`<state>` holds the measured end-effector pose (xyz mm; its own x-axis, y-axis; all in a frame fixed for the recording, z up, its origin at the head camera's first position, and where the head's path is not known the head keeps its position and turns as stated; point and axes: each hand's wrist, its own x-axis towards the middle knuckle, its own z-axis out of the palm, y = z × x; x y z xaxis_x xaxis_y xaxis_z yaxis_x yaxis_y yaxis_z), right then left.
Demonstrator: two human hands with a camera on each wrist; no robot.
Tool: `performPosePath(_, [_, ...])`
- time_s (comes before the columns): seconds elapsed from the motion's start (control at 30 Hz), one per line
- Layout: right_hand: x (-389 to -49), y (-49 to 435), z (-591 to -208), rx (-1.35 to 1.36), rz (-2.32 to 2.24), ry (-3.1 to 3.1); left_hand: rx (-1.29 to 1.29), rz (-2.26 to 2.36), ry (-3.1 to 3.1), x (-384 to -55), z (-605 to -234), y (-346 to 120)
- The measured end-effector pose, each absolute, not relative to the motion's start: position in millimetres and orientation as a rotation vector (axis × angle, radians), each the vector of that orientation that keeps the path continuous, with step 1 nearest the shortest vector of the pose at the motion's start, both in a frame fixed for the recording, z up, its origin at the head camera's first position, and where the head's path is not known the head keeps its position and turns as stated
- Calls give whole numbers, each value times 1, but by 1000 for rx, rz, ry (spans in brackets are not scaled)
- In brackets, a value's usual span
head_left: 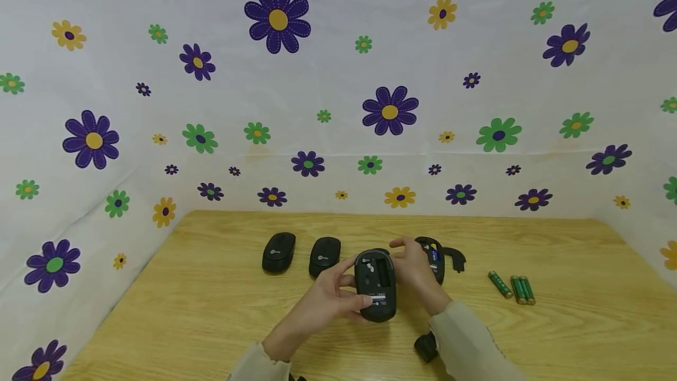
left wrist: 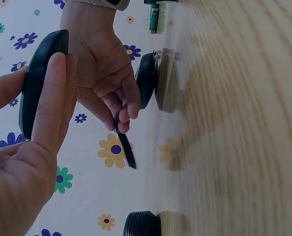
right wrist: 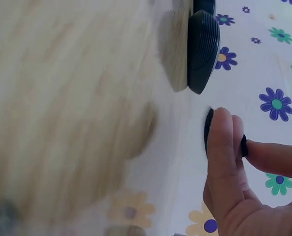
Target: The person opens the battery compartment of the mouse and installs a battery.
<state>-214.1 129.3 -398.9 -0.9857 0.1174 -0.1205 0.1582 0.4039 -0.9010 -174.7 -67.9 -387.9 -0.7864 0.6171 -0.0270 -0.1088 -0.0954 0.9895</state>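
My left hand (head_left: 338,293) grips a black computer mouse (head_left: 376,307) with its underside turned up toward the head camera; the battery slot in it is uncovered. The same mouse (left wrist: 37,83) shows edge-on in the left wrist view, between thumb and fingers. A thin black battery cover (left wrist: 126,147) is pinched by my right hand (head_left: 418,266), just right of the held mouse. Behind the right hand, a second mouse (head_left: 436,263) lies belly-up, with a blue and yellow piece in its slot. Its curved black cover (head_left: 456,258) lies beside it.
Two black mice (head_left: 278,251) (head_left: 325,253) stand upright at the left on the wooden table (head_left: 174,310). Several green batteries, one single (head_left: 499,284) and a pair (head_left: 522,290), lie at the right. A flowered cloth (head_left: 338,75) hangs behind the table.
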Motion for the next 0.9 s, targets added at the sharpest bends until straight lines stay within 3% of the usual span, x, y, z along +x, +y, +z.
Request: performPosePath(0.9, [-196,169,-378,21,-1606,2555,582,1917,1719,-177,-392,-69])
